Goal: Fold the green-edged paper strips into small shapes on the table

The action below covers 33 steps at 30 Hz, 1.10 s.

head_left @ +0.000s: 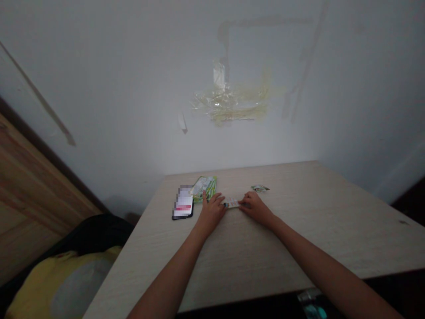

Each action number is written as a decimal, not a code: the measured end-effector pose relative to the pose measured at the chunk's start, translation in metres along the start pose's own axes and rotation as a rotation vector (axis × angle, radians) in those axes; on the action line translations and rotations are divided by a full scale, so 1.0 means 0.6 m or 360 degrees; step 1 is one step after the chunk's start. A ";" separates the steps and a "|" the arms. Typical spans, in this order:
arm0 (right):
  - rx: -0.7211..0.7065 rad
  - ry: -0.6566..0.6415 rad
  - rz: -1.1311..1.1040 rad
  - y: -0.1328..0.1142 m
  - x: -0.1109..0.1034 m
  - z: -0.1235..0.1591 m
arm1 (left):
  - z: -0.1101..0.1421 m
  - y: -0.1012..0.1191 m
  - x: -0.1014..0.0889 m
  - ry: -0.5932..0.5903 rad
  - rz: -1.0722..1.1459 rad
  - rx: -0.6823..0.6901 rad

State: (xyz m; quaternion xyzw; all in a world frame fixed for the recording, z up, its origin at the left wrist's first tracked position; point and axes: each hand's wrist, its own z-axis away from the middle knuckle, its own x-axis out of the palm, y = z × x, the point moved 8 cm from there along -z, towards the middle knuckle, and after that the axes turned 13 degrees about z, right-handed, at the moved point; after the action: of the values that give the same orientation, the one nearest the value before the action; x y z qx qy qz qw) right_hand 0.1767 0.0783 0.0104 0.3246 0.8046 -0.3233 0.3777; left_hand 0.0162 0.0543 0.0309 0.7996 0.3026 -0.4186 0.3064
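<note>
1. the small printed packet [233, 203] lies crosswise between the two hands, near the middle of the light wood-grain table [282, 248].
2. the left hand [212, 213] is at the packet's left end, its fingers partly spread and pointing away from the wearer; whether it pinches that end, i cannot tell.
3. the right hand [255, 207] has its fingers curled, pinching the packet's right end between thumb and fingertips.
4. just beyond the left hand are green-and-white packets [206, 187], overlapping.
5. a smartphone [183, 204] with a lit, partly pixelated screen lies to the left of them.
6. a small green-and-white wrapper [260, 188] sits just beyond the right hand.
7. behind the table, clear tape [226, 104] clings to the pale wall [133, 88].
8. a yellow-and-grey soft item [69, 281] is at lower left, beside the table.
</note>
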 end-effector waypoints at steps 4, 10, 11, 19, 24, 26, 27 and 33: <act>0.0004 0.0030 0.0049 -0.002 -0.002 -0.001 | 0.001 0.001 -0.001 -0.0022 -0.0006 -0.0009; 0.0011 0.0011 0.0062 -0.001 -0.002 -0.002 | 0.005 -0.006 -0.004 -0.0078 0.0075 -0.0101; 0.0009 0.0006 0.0066 -0.001 -0.002 -0.002 | 0.006 -0.009 -0.005 -0.0084 0.0102 -0.0124; 0.0023 0.0004 0.0078 0.002 -0.003 -0.002 | 0.011 -0.033 -0.005 -0.0052 0.0228 -0.0307; 0.0053 0.0002 0.0092 0.008 -0.001 -0.006 | 0.012 -0.036 -0.007 -0.0002 0.0257 -0.0396; 0.0095 0.0005 0.0087 0.013 0.001 -0.008 | 0.012 -0.037 -0.009 0.0029 0.0261 -0.0447; 0.0121 0.0000 0.0084 0.017 0.004 -0.008 | 0.012 -0.039 -0.010 0.0044 0.0264 -0.0477; 0.0228 0.0006 0.0125 0.024 0.012 -0.012 | 0.009 -0.048 -0.008 0.0117 0.0249 -0.0598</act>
State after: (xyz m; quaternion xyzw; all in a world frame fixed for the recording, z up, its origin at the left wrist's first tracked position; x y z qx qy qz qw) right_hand 0.1814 0.0943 0.0038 0.3829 0.7666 -0.3645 0.3645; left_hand -0.0099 0.0672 0.0254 0.7642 0.3233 -0.3001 0.4705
